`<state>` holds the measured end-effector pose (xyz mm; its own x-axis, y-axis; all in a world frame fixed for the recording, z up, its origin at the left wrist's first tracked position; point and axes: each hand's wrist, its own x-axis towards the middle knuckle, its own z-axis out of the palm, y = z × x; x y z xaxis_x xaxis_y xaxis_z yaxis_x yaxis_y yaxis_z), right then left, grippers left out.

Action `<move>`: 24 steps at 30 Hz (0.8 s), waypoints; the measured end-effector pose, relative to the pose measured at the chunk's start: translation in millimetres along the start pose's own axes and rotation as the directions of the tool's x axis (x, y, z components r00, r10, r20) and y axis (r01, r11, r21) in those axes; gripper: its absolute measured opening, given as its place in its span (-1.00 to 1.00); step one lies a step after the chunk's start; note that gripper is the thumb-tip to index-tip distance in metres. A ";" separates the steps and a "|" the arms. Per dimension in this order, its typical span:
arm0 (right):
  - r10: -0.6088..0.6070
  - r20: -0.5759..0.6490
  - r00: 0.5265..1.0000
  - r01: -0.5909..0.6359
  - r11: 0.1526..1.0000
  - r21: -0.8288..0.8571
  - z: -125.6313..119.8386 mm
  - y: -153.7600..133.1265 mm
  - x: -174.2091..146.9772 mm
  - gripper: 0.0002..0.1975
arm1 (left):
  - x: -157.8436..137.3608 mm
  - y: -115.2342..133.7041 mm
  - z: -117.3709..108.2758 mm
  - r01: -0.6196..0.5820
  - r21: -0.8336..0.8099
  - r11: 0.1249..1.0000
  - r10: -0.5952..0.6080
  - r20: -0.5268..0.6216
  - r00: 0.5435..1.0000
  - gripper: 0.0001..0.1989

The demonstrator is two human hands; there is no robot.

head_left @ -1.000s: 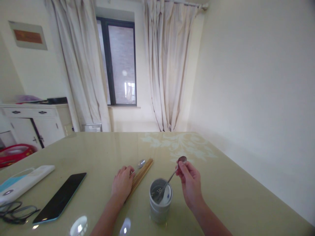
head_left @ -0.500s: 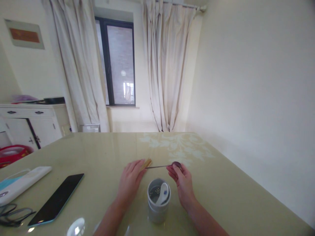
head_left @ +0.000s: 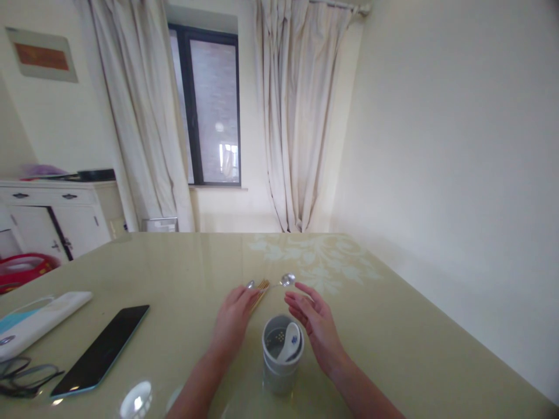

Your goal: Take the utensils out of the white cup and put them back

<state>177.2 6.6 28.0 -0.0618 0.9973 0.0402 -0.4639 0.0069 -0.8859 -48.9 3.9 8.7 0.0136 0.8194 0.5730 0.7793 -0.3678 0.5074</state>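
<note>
My left hand [head_left: 236, 314] is closed around a small bundle of golden chopsticks [head_left: 263, 286], whose ends stick out past the fingers. A shiny metal spoon [head_left: 287, 280] points to the right from the left hand, its thin handle running back to the fingers. A second small metal tip [head_left: 250, 284], perhaps another spoon, shows above the left fingers. My right hand [head_left: 315, 320] is open, fingers apart, just below and right of the spoon's bowl. Between my forearms stands a grey utensil holder [head_left: 279, 372] with holes in its bottom. A white ceramic spoon [head_left: 290, 342] leans inside it.
A black phone or tablet [head_left: 102, 349] lies on the table [head_left: 196, 262] at left. Beside it are a white power strip-like object [head_left: 52, 320] and glasses or coiled cable [head_left: 28, 375]. A shiny round thing [head_left: 136, 400] sits at the near edge. A wall borders the right side.
My right hand has let go of the metal spoon and opened. The spoon's bowl has shifted left and now shows bright. A second metal tip has come into view above the left hand.
</note>
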 end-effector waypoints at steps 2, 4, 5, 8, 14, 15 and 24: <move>0.006 0.020 1.000 -0.004 0.997 -0.072 -0.9 -3.5 -0.9 -0.43 | 3.9 -18.3 -8.5 0.190 0.062 0.980 -0.187 -0.044 0.981 -0.63; -0.030 0.050 0.998 0.038 0.984 -0.172 -1.7 -7.9 -2.5 -0.48 | 5.2 -36.6 -16.4 0.336 0.167 0.927 -0.332 -0.050 0.942 -0.65; -0.056 0.077 0.995 0.071 0.973 -0.219 -1.9 -10.2 -3.6 -0.50 | 4.9 -44.4 -19.1 0.375 0.201 0.905 -0.372 -0.051 0.927 -0.65; -0.082 0.189 0.979 0.140 0.938 -0.318 -2.1 -16.2 -8.2 -0.55 | 1.9 -58.2 -20.8 0.420 0.266 0.867 -0.428 -0.029 0.903 -0.67; -0.025 0.338 0.941 0.172 0.895 -0.412 -3.7 -18.1 -14.7 -0.59 | -1.6 -58.6 -13.8 0.408 0.353 0.842 -0.447 0.033 0.894 -0.67; -0.032 0.351 0.936 0.191 0.883 -0.428 -4.2 -17.6 -14.8 -0.61 | -1.8 -58.0 -13.8 0.402 0.365 0.840 -0.446 0.042 0.894 -0.66; -0.095 0.361 0.928 0.270 0.838 -0.474 -6.3 -17.2 -12.1 -0.78 | -3.9 -49.5 -19.5 0.382 0.475 0.793 -0.466 0.068 0.882 -0.67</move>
<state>191.4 -5.1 39.8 -0.3326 0.8979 0.2882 0.0130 0.3100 -0.9507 -99.8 10.3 -6.1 -0.3082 0.9242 0.2257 0.9206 0.2299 0.3157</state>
